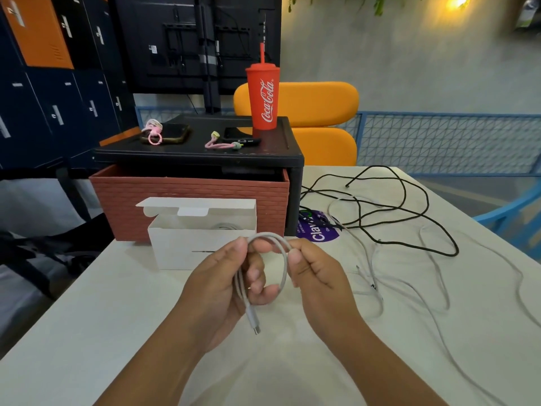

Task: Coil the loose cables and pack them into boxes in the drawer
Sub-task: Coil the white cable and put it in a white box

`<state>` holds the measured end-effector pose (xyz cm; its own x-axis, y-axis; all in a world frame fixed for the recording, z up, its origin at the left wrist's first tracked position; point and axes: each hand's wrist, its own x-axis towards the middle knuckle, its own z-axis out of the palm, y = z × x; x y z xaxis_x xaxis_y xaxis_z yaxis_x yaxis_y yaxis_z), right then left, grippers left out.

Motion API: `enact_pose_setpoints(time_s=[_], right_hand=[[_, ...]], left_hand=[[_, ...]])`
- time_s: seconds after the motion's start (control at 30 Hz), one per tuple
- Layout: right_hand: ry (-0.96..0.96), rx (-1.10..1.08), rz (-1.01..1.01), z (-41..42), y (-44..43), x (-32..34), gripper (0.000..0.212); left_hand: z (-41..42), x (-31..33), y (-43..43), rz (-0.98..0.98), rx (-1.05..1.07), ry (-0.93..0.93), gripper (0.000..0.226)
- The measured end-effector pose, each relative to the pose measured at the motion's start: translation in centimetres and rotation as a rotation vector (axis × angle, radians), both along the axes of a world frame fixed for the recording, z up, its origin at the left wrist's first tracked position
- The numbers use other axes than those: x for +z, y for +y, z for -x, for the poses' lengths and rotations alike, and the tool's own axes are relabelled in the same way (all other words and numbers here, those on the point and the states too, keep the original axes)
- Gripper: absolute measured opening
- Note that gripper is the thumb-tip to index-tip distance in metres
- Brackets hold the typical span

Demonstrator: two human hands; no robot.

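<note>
A light grey cable (282, 260) is wound into a small coil held over the white table. My left hand (225, 282) grips the coil's left side, and a plug end hangs down below it. My right hand (316, 273) pinches the coil's upper right part. Just behind my hands stands an open white cardboard box (187, 247) with its flap up; another pale cable seems to lie inside. Behind the box a red brick-patterned drawer (190, 197) sticks out of a black unit. Loose white cables (409, 285) and a black cable (404, 206) sprawl to the right.
A red Coca-Cola cup (262, 98) with a straw stands on the black unit (202, 153), beside phones and pink straps. A purple sticker (319, 230) lies on the table. An orange chair is behind; dark lockers stand on the left.
</note>
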<state>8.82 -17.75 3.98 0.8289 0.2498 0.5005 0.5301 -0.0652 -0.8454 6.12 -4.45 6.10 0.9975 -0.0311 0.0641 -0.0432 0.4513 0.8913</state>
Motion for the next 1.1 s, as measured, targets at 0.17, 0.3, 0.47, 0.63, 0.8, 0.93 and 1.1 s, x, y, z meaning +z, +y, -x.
enact_pose_setpoints(time_s=[0.17, 0.3, 0.47, 0.63, 0.8, 0.93, 1.1], right_hand=[[0.064, -0.051, -0.034, -0.4, -0.1, 0.0, 0.031], [0.064, -0.129, -0.006, -0.8, -0.4, -0.1, 0.032], [0.066, -0.210, -0.055, -1.4, -1.2, 0.2, 0.029], [0.083, -0.204, -0.075, -1.6, -1.6, 0.4, 0.029], [0.186, -0.087, -0.064, -1.5, -1.5, 0.4, 0.031], [0.212, -0.047, -0.061, -1.4, -1.0, 0.0, 0.032], [0.212, -0.071, -0.072, -1.4, -0.7, -0.1, 0.030]], left_hand=[[-0.4, -0.9, -0.1, -0.315, 0.116, -0.002, 0.043], [-0.5, -1.1, -0.1, -0.504, 0.116, 0.013, 0.046], [-0.6, -1.2, 0.3, -0.712, 0.080, 0.018, 0.011], [-0.8, -0.9, 1.3, -0.734, 0.168, -0.020, 0.014], [-1.0, -0.8, 1.7, -0.623, 0.322, -0.076, 0.016], [-0.4, -0.1, 1.0, -0.239, 0.126, -0.057, 0.022], [-0.1, -0.1, 0.7, -0.146, 0.029, -0.035, 0.038]])
